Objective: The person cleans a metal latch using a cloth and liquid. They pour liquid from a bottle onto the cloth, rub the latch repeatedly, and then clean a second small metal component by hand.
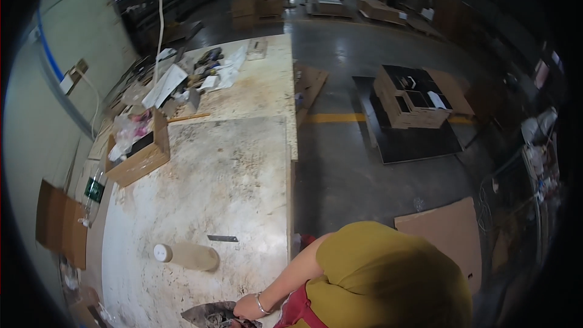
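One hand (246, 308) shows at the bottom centre of the frame, and from this view I cannot tell whether it belongs to the wearer or to the person in the mustard-yellow top (388, 273) who fills the lower right. It wears a bracelet at the wrist and rests on a crumpled grey rag (209, 314) at the near edge of the worktop (200, 182); the fingers are curled over the rag, but how firmly they close is not clear. No second hand is in view. Toward the lower left of the frame a pale cylinder (185, 256) with a white cap lies on its side on the worktop, with a small dark flat strip (223, 239) just beside it. In the upper left an open cardboard box (139, 155) sits on the worktop. Right of centre, a cardboard crate (413, 97) stands on a black mat (413, 136) on the floor.
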Demonstrator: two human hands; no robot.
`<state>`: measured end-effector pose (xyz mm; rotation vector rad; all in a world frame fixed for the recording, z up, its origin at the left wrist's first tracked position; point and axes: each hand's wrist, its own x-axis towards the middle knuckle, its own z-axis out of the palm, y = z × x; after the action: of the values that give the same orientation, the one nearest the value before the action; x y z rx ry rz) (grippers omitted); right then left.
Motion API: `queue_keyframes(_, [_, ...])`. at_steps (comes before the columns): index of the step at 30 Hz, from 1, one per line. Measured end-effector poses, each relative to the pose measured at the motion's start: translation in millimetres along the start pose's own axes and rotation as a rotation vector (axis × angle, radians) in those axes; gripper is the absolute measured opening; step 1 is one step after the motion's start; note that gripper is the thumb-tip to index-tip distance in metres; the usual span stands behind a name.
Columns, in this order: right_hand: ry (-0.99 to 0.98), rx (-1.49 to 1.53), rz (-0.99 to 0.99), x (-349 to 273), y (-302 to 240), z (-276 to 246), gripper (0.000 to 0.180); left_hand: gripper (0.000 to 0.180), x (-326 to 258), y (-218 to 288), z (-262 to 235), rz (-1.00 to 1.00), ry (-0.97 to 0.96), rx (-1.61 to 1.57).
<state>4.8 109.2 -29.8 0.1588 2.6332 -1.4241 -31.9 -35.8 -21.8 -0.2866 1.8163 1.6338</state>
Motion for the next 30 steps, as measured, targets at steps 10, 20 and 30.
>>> queue_keyframes(10, [0.047, 0.047, 0.027, -30.2, -3.3, -5.0, 0.022, 0.032, -27.4, 13.6, -1.1, 0.355, -0.251, 0.566])
queue_keyframes(20, [-0.019, -0.058, -0.013, -51.5, -10.1, -30.2, 0.028, 0.031, -10.4, -4.0, -18.9, 0.732, -0.161, 1.083])
queue_keyframes(30, [-0.047, -0.155, 0.045, -76.9, -26.2, -55.7, 0.027, 0.036, -27.7, 2.3, -13.1, 0.749, -0.095, 1.002])
